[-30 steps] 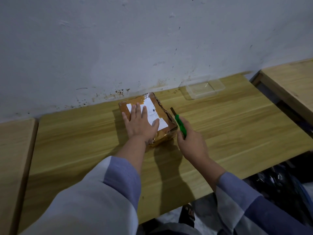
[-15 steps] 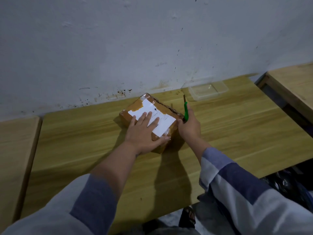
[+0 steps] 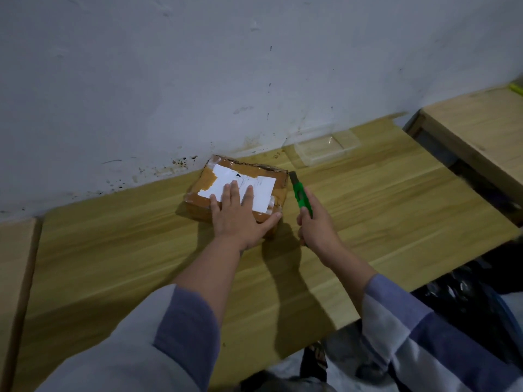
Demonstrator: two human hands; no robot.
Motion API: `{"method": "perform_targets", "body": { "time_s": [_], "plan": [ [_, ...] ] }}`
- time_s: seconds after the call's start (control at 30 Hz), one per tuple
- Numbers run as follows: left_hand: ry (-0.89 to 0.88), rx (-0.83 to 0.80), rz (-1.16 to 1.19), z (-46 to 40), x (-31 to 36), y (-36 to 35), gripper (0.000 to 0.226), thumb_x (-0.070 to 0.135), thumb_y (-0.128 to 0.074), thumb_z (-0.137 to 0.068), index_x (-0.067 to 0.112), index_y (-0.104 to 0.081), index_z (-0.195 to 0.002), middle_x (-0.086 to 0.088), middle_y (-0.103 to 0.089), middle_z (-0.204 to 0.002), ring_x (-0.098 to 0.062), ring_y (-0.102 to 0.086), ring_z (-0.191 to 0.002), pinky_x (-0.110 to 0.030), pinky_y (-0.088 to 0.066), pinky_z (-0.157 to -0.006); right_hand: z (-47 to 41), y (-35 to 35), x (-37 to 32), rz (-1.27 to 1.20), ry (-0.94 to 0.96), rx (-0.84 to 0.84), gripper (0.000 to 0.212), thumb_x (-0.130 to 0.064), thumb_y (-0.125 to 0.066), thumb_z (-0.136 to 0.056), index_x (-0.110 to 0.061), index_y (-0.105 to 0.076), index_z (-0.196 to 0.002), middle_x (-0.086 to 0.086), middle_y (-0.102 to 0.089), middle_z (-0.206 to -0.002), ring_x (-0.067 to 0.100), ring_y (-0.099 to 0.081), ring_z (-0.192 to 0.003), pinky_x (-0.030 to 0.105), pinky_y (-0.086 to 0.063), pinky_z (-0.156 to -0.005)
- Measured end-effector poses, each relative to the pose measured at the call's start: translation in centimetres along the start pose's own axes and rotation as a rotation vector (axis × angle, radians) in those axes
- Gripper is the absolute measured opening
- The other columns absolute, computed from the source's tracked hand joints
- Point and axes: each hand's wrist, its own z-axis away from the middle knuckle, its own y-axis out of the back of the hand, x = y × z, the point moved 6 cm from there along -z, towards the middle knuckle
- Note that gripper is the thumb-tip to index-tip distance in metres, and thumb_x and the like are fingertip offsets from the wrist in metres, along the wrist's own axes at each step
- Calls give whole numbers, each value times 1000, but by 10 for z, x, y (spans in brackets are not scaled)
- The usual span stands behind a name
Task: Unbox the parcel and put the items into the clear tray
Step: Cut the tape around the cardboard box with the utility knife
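A brown taped parcel [image 3: 215,176] with a white label lies flat on the wooden table [image 3: 368,210], close to the wall. My left hand [image 3: 240,216] presses flat on its near half, fingers spread. My right hand [image 3: 317,227] grips a green utility knife [image 3: 300,193] just right of the parcel, its blade tip at the parcel's right edge. The clear tray [image 3: 325,147] sits empty against the wall, to the right behind the parcel.
A second wooden table [image 3: 481,128] stands to the right, across a gap. Another wooden surface [image 3: 14,264] borders the left side. Dark bags [image 3: 467,301] lie on the floor at the lower right. A sandalled foot [image 3: 315,360] shows below the table edge.
The parcel has been turned on the table under my left hand. My right hand with the knife has drawn back from the parcel's far corner along its right edge.
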Motion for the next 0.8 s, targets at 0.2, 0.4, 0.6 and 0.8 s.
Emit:
{"method": "perform_targets", "body": {
  "time_s": [0.2,0.4,0.6,0.8],
  "plan": [
    [18,-4,-14,-1,2,0,100,87,-11,-74,27,3,-153,-8,12,-161,-25,14,-147,-53,7,-117,9,-3,-7,19,-29,0,51,-18,-35,-99,-35,-24,-145,-3,-40,-105,-1,-32,-68,25,-37,-68],
    [24,3,-10,0,2,1,101,87,-9,-73,26,3,-153,-8,11,-161,-26,14,-147,-53,8,-117,23,-7,-21,83,-101,0,52,-14,-34,-98,-31,-24,-147,7,-52,-132,22,-48,-89,43,-50,-82],
    [-1,22,-21,0,3,1,88,79,-7,-83,26,0,-153,-7,8,-161,-23,12,-148,-54,8,-116,24,-9,-36,195,-162,3,53,-14,-35,-96,-30,-25,-146,9,-52,-134,33,-59,-105,49,-52,-91],
    [-38,34,-30,1,5,1,75,71,-7,-89,31,-2,-152,-5,7,-162,-21,9,-148,-52,5,-116,25,-11,-51,318,-188,-94,56,-12,-36,-95,-24,-20,-148,14,-51,-135,37,-58,-112,45,-52,-92]
  ]
}}
